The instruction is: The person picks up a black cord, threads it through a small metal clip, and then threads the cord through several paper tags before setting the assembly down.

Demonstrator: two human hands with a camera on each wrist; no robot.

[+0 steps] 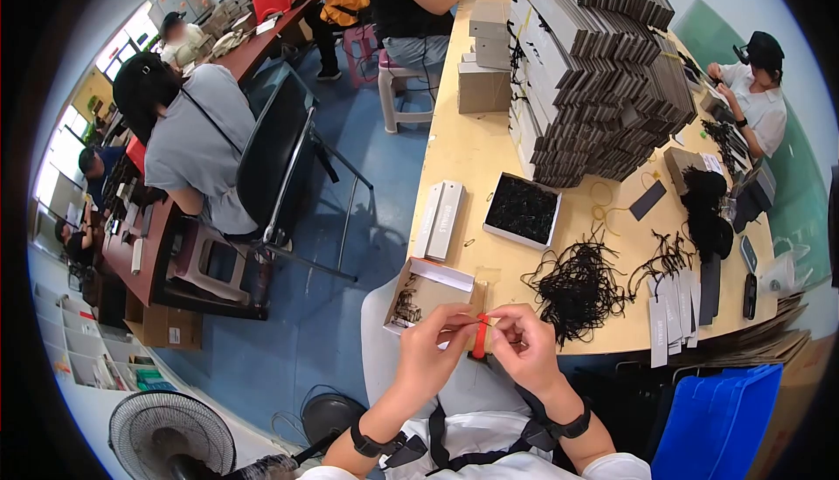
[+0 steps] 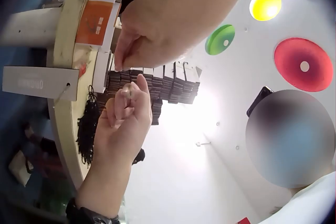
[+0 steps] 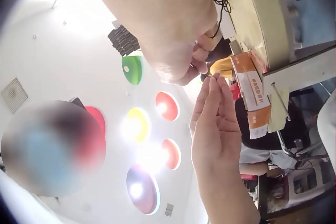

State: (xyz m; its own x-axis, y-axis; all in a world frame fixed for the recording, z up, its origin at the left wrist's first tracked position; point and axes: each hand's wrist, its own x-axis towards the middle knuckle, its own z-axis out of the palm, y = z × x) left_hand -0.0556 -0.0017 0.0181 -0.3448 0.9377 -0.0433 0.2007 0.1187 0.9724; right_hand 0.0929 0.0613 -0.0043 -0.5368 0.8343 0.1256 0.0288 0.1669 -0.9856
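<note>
Both hands meet over the table's near edge, fingertips almost together. My left hand (image 1: 434, 340) pinches a thin black cord (image 1: 473, 322) between thumb and forefinger. My right hand (image 1: 526, 346) is at the cord's other side, thumb and forefinger pinching it, other fingers curled in. Just beneath the fingertips is a red strip (image 1: 481, 337) at the table edge. In the left wrist view a pale grey tag (image 2: 39, 82) with a hole juts out past the edge, a thin strand hanging by the hole. The fingers hide most of the cord.
Left of the hands is an open carton (image 1: 450, 276) with small dark pieces. A white box of black cords (image 1: 554, 232) and a loose cord heap (image 1: 577, 292) lie beyond. Tall stacks of tags (image 1: 603, 69) stand behind; strung tags (image 1: 673, 314) lie right. A blue bin (image 1: 721, 423) stands below.
</note>
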